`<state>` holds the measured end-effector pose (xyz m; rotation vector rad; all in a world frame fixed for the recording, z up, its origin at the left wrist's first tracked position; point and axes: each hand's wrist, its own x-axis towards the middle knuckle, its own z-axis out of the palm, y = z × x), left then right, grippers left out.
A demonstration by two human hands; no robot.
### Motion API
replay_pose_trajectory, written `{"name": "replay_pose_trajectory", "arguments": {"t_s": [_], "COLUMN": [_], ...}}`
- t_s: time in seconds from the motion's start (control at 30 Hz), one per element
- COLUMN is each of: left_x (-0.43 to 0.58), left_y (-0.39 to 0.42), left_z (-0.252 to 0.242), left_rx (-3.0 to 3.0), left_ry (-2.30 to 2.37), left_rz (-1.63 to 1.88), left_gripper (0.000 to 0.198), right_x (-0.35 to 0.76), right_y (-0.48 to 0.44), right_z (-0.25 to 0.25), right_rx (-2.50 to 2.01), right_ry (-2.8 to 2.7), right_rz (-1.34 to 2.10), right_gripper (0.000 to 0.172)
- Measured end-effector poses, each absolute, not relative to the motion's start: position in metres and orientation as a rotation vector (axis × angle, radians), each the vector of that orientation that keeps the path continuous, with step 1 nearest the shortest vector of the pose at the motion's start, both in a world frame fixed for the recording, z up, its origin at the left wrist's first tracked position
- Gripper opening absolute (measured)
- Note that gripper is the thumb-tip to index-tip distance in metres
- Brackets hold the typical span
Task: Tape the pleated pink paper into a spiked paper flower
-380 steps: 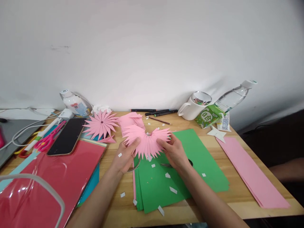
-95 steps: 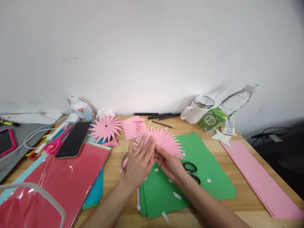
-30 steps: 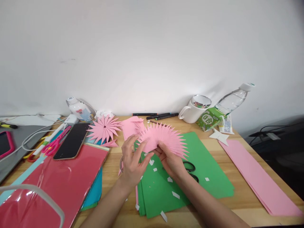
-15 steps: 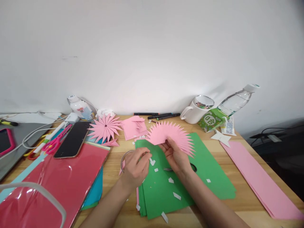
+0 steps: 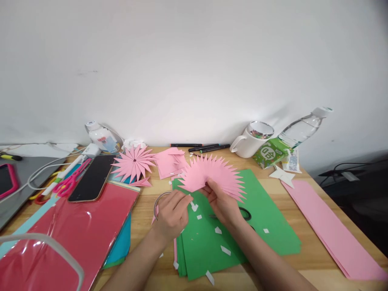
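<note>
My right hand (image 5: 222, 204) pinches the base of a pink paper fan with pointed tips (image 5: 212, 174), held up over a stack of green paper sheets (image 5: 266, 216). My left hand (image 5: 172, 214) is just left of it, fingers curled and pinched near a clear tape roll (image 5: 157, 202) lying on the table; what the fingertips hold is too small to make out. Black scissors (image 5: 247, 213) lie on the green paper behind my right wrist. White paper scraps (image 5: 224, 249) are scattered over the green sheets.
A finished pink paper star flower (image 5: 134, 163) and pink folded pieces (image 5: 170, 161) lie further back. At left are a phone (image 5: 91, 178), pink scissors (image 5: 69, 182) and red sheets (image 5: 69, 230). Pens (image 5: 203, 147), a mug (image 5: 253, 139), a water bottle (image 5: 300, 129) and pink strips (image 5: 330, 230) sit right.
My left hand let go of the pink fan and dropped to the tape roll. My right hand now holds the fan alone, a little lower and nearer the left hand.
</note>
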<state>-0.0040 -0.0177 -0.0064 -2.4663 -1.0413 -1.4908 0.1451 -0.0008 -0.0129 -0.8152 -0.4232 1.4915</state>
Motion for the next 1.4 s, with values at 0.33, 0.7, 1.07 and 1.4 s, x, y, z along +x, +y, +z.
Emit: {"name": "replay_pose_trajectory", "arguments": {"t_s": [0.33,0.7,1.07,1.4], "left_x": [-0.0023,-0.002,-0.0053,-0.0038], "left_y": [-0.0168,-0.0157,-0.0117,-0.0106], "left_z": [-0.0005,-0.0021,-0.0052,-0.0096], "left_rx": [-2.23,-2.513,-2.531,-2.328], "left_ry": [-1.157,-1.237,-1.375,-1.377], "left_rz": [-1.597,-1.294,-1.366,-1.876], "left_gripper": [0.04,0.059,0.062,0.062], "right_x": [0.1392,0.1389,0.1394,0.1378], "right_y": [-0.0085,-0.0075,-0.0047,-0.0084], "right_z": [-0.0108,-0.0115,-0.0138,-0.0091], "right_rx": [-0.821,-0.768,-0.778,-0.772], "right_ry": [-0.561,-0.559,-0.495,-0.537], "right_rz": [1.58,1.653,1.663,1.628], "right_gripper": [0.023,0.024,0.023,0.023]}}
